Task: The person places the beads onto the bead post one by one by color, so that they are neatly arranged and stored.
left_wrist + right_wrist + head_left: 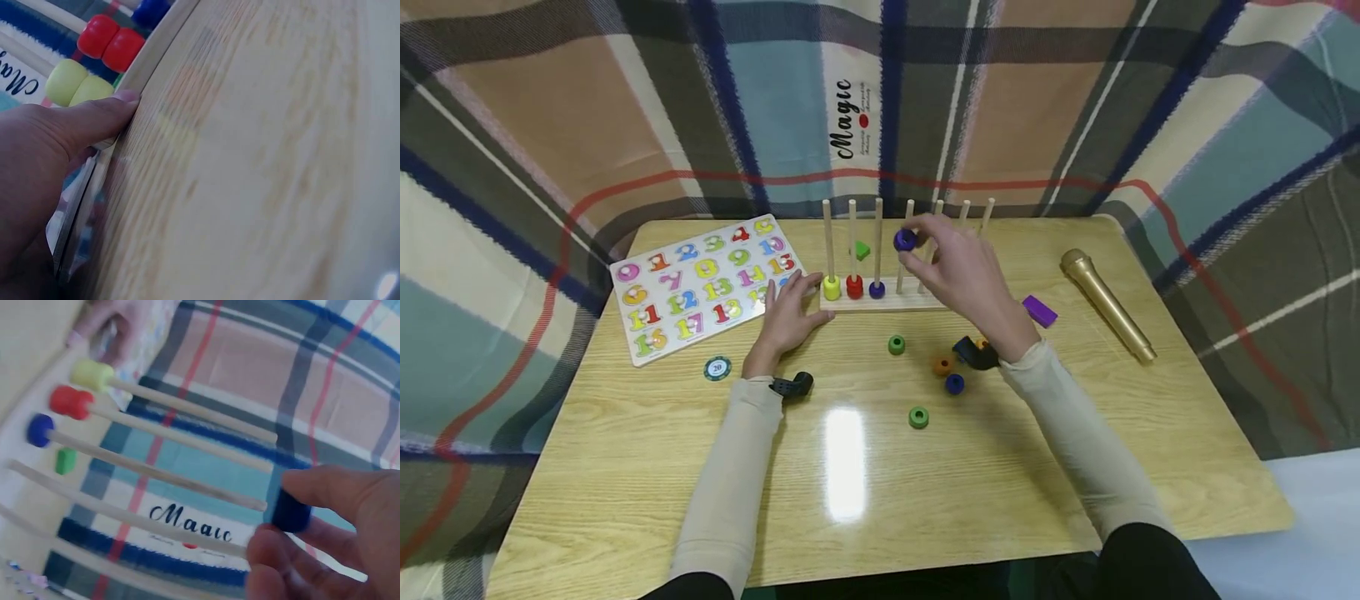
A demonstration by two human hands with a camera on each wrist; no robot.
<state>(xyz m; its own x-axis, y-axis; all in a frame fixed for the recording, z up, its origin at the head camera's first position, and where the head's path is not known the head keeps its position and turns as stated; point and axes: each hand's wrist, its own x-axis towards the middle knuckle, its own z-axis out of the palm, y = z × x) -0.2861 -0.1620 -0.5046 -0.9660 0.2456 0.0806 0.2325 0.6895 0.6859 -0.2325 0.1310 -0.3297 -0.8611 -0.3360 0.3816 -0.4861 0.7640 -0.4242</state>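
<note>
A wooden peg stand (880,303) has several upright pegs. Two yellow beads (76,84) sit on the leftmost peg, two red beads (112,44) on the second and one blue bead (41,430) on the third. My left hand (788,317) holds the left end of the stand's base, its thumb against the front edge; in the left wrist view its other fingers are mostly hidden. My right hand (958,271) pinches a dark blue bead (292,503) between thumb and fingers, close to the top of the third peg.
Loose beads lie in front of the stand, among them a green bead (918,417) and a blue bead (954,384). A number board (647,354) and a round chip (717,368) are at left. Rightward lie a purple block (1040,311) and a gold microphone (1108,306). Behind the stand is a green triangle (862,249).
</note>
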